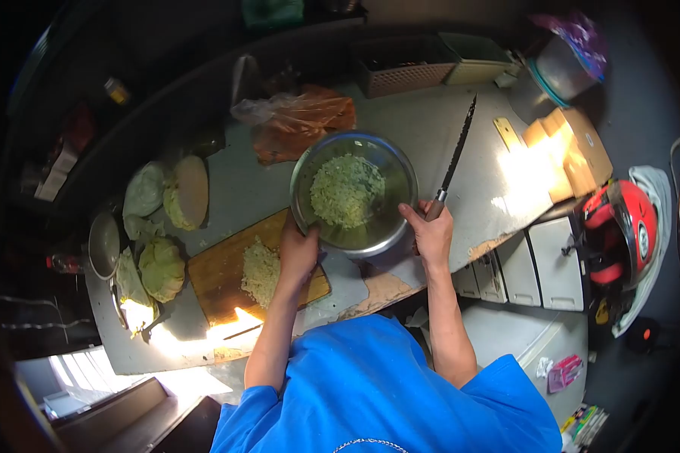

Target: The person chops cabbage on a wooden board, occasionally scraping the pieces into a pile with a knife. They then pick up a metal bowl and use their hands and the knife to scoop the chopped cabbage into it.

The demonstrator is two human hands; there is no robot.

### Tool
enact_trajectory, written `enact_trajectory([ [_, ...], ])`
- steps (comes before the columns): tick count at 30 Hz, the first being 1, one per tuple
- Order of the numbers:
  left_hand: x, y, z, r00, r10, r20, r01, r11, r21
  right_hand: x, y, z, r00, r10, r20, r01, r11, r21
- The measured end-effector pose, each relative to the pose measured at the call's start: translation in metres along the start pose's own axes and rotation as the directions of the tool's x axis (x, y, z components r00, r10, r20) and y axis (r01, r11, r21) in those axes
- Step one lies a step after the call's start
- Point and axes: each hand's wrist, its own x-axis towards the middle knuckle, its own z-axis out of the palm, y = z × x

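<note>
A shiny metal bowl (397,181) is in front of me, with finely chopped cabbage (346,190) in it. My left hand (300,253) is closed on the bowl's near-left rim. My right hand (433,232) grips the bowl's right rim with the thumb and also holds a kitchen knife (455,158), whose dark blade points up and away. Under my left forearm lies a wooden cutting board (213,268), bearing a pile of chopped cabbage (260,273). The fingers beneath the bowl are hidden.
Cut cabbage pieces (190,192) and cabbage leaves (162,268) lie at the left, beside a pan (104,243). Behind the bowl is an orange plastic bag (298,124). A woven basket (404,78), wooden blocks (582,155) and a red helmet (631,230) are farther off.
</note>
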Motion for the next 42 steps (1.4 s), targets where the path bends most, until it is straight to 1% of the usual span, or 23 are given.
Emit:
enact_trajectory([
  [2,-0.017,0.009,-0.009,0.999,-0.015,-0.04,0.011,0.995,-0.096,0.003,-0.004,0.007,0.996,-0.076,0.044,0.08,0.99,-0.116],
  [3,-0.026,0.016,-0.015,0.998,-0.029,-0.053,0.019,0.983,-0.184,0.003,-0.007,0.012,0.99,-0.121,0.07,0.128,0.987,-0.1],
  [7,-0.05,0.029,-0.052,0.976,-0.165,-0.142,0.133,0.969,-0.207,-0.008,-0.037,0.043,0.969,-0.219,0.118,0.22,0.976,0.008],
  [9,-0.057,0.032,-0.074,0.974,-0.041,-0.222,0.009,0.99,-0.14,-0.024,-0.065,0.063,0.964,-0.219,0.149,0.214,0.976,0.05],
  [11,-0.07,0.058,-0.092,0.952,-0.058,-0.3,0.053,0.998,-0.023,-0.042,-0.08,0.087,0.961,-0.215,0.173,0.202,0.975,0.09],
  [12,-0.077,0.075,-0.093,0.82,0.322,-0.474,-0.1,0.895,0.435,-0.051,-0.085,0.098,0.958,-0.228,0.174,0.208,0.97,0.125],
  [13,-0.082,0.087,-0.099,0.596,0.684,-0.421,-0.085,0.575,0.814,-0.061,-0.091,0.11,0.955,-0.241,0.176,0.214,0.964,0.159],
  [14,-0.084,0.094,-0.108,0.583,0.685,-0.436,-0.061,0.573,0.818,-0.07,-0.096,0.12,0.941,-0.289,0.173,0.264,0.952,0.155],
  [15,-0.083,0.1,-0.118,0.761,0.617,-0.202,-0.171,0.491,0.854,-0.079,-0.098,0.129,0.935,-0.296,0.197,0.266,0.95,0.166],
  [16,-0.082,0.104,-0.128,0.869,0.491,0.05,-0.295,0.434,0.851,-0.089,-0.099,0.137,0.926,-0.299,0.23,0.251,0.944,0.216],
  [17,-0.075,0.099,-0.136,0.872,0.488,0.027,-0.271,0.436,0.858,-0.098,-0.1,0.144,0.916,-0.303,0.262,0.234,0.936,0.263],
  [19,-0.052,0.075,-0.15,0.928,0.259,0.267,-0.337,0.281,0.899,-0.114,-0.102,0.153,0.9,-0.299,0.316,0.206,0.933,0.295],
  [20,-0.049,0.069,-0.161,0.92,0.258,0.296,-0.347,0.185,0.919,-0.122,-0.104,0.156,0.892,-0.324,0.315,0.248,0.934,0.257],
  [23,-0.05,0.067,-0.175,0.937,0.204,0.284,-0.309,0.101,0.946,-0.133,-0.114,0.162,0.885,-0.343,0.314,0.276,0.931,0.241],
  [24,-0.05,0.058,-0.179,0.936,0.2,0.288,-0.313,0.102,0.944,-0.137,-0.115,0.162,0.892,-0.326,0.312,0.251,0.934,0.255],
  [26,-0.047,0.029,-0.19,0.932,0.226,0.283,-0.335,0.241,0.911,-0.14,-0.118,0.166,0.892,-0.344,0.293,0.264,0.923,0.28],
  [29,-0.047,-0.012,-0.203,0.925,0.231,0.301,-0.349,0.206,0.914,-0.143,-0.119,0.175,0.886,-0.375,0.272,0.291,0.908,0.302],
  [33,-0.062,0.013,-0.223,0.936,0.094,0.338,-0.349,0.36,0.866,-0.153,-0.109,0.195,0.864,-0.422,0.274,0.318,0.88,0.353],
  [35,-0.071,0.024,-0.23,0.903,0.378,0.207,-0.367,0.425,0.828,-0.156,-0.102,0.204,0.839,-0.472,0.27,0.361,0.855,0.372],
  [37,-0.082,0.025,-0.238,0.906,0.377,0.193,-0.36,0.444,0.821,-0.157,-0.095,0.213,0.81,-0.524,0.264,0.406,0.825,0.392],
  [39,-0.086,0.011,-0.242,0.826,0.556,0.09,-0.387,0.445,0.808,-0.157,-0.087,0.222,0.75,-0.618,0.236,0.459,0.743,0.488],
  [40,-0.086,0.009,-0.242,0.826,0.557,0.088,-0.388,0.448,0.805,-0.155,-0.084,0.225,0.748,-0.62,0.237,0.462,0.743,0.484],
  [42,-0.085,0.006,-0.241,0.871,0.488,-0.056,-0.226,0.5,0.836,-0.155,-0.075,0.229,0.697,-0.675,0.241,0.53,0.712,0.462],
])
